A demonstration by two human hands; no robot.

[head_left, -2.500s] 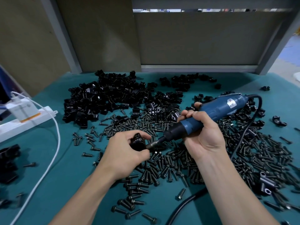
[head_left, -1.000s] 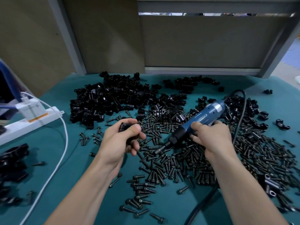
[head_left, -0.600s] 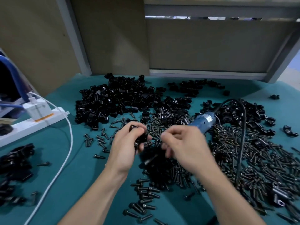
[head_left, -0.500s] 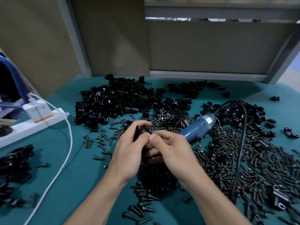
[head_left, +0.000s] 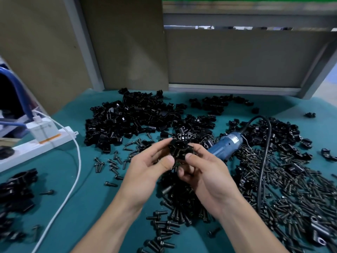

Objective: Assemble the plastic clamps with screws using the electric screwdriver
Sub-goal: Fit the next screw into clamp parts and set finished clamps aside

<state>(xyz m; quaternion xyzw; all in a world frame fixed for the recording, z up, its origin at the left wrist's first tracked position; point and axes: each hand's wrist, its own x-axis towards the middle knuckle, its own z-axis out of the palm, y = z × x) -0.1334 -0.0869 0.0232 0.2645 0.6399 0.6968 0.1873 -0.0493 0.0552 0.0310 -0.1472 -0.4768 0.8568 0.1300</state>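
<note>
While the electric screwdriver (head_left: 225, 146) now lies let go on the screws (head_left: 284, 181) just behind the right hand (head_left: 204, 172), both that hand and the left hand (head_left: 148, 170) pinch one black clamp (head_left: 179, 149) between their fingertips, where earlier the right gripped the tool

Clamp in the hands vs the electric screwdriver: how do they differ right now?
The clamp is black, small and blocky; the electric screwdriver is blue, long and corded. The clamp is held above the table between the left hand and right hand; the screwdriver lies ungripped on the screw pile.
</note>
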